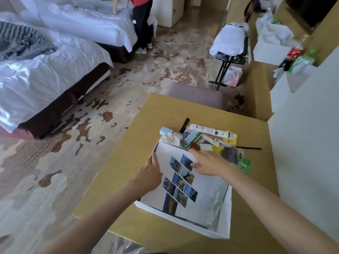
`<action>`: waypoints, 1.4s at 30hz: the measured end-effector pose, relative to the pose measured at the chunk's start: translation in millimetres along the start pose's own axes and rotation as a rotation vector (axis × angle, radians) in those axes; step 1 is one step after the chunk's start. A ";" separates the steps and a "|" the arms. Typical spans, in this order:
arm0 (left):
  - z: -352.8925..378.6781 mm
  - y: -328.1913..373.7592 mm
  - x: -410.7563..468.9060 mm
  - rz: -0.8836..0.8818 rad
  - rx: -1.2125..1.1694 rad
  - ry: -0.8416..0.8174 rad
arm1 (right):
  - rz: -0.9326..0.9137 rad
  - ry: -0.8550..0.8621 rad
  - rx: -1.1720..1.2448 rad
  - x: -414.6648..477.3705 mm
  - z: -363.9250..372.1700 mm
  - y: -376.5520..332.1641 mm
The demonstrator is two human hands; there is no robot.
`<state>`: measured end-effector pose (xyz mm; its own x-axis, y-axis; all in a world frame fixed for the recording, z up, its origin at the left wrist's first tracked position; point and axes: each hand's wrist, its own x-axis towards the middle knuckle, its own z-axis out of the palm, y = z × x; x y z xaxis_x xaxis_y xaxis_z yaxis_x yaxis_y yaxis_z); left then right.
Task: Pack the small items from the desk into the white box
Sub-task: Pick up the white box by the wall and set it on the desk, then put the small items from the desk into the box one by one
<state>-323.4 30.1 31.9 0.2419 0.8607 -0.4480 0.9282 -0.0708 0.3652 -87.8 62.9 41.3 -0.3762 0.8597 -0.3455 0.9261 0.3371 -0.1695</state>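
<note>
The white box [224, 217] lies on the tan desk [128, 158] in front of me. Its lid [203, 189], white with a diagonal pattern of small photos, rests tilted over the box. My left hand [151, 173] grips the lid's left edge. My right hand [207, 162] presses flat on the lid's far part. Behind the box lies a pile of small items: a light blue block [166, 130], a white round pouch [170, 139], a white tube [207, 130], a yellow packet [231, 136], a green packet [244, 165] and a thin black stick [249, 148].
A padded stool [196, 96] stands just past the desk's far edge. Two beds with white sheets [45, 70] fill the left. A person [142, 24] stands by the far bed. A folding rack [229, 52] and a shelf with bags [275, 33] are at the right.
</note>
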 end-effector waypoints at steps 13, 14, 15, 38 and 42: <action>1.6 14.4 24.4 0.479 0.747 -0.014 | 0.164 -0.109 -0.033 -38.3 69.5 -5.8; 3.3 13.3 29.9 0.501 0.774 -0.128 | 0.200 -0.182 -0.002 -41.2 76.7 -7.7; 5.8 12.3 34.6 0.504 0.797 -0.232 | 0.228 -0.241 0.023 -44.0 84.4 -9.8; -65.5 27.8 127.2 0.772 -0.141 0.052 | 0.410 0.515 0.524 -8.4 -5.6 12.9; -59.0 42.5 172.7 0.506 -0.266 -0.072 | 0.435 0.316 0.514 35.0 -4.6 49.3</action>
<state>-258.8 205.4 18.2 0.6644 0.7158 -0.2149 0.5913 -0.3276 0.7369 -55.1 111.4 25.1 0.1200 0.9701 -0.2111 0.8298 -0.2147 -0.5152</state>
